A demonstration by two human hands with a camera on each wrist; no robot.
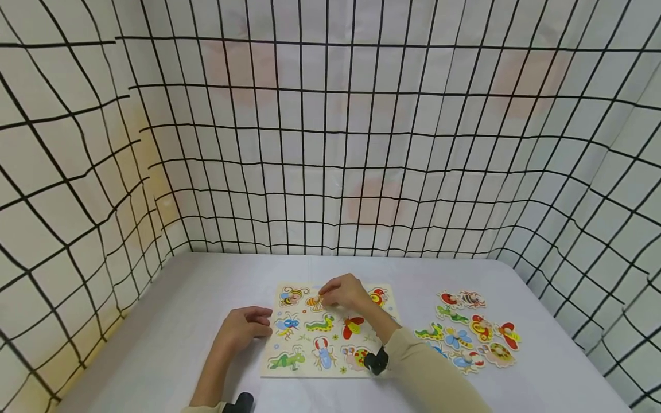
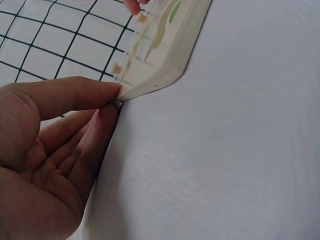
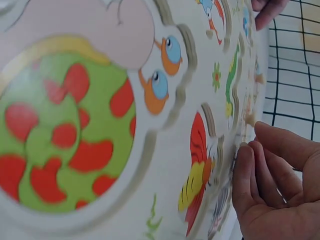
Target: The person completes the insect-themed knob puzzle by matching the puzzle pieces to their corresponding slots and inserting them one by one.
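A puzzle board [image 1: 303, 338] printed with insects lies flat on the white table. My left hand [image 1: 241, 330] grips the board's left edge; in the left wrist view, its thumb [image 2: 75, 95] and a finger meet at a corner. Over the top row, my right hand [image 1: 342, 291] pinches a yellow-orange striped bee piece [image 1: 314, 302] at its place, partly covered by the fingertips. Up close, the right hand [image 3: 280, 175] has thumb and fingers together near the board's far side. A bee in blue [image 1: 292, 296] lies at the top left corner.
Loose insect pieces lie in a cluster right of the board, among them a green grasshopper [image 1: 452, 314], a red moth [image 1: 509, 335], a caterpillar [image 1: 430, 332] and a snail [image 1: 498, 353]. Black netting [image 1: 330, 172] over white walls encloses the table [image 1: 170, 321] at the back and sides.
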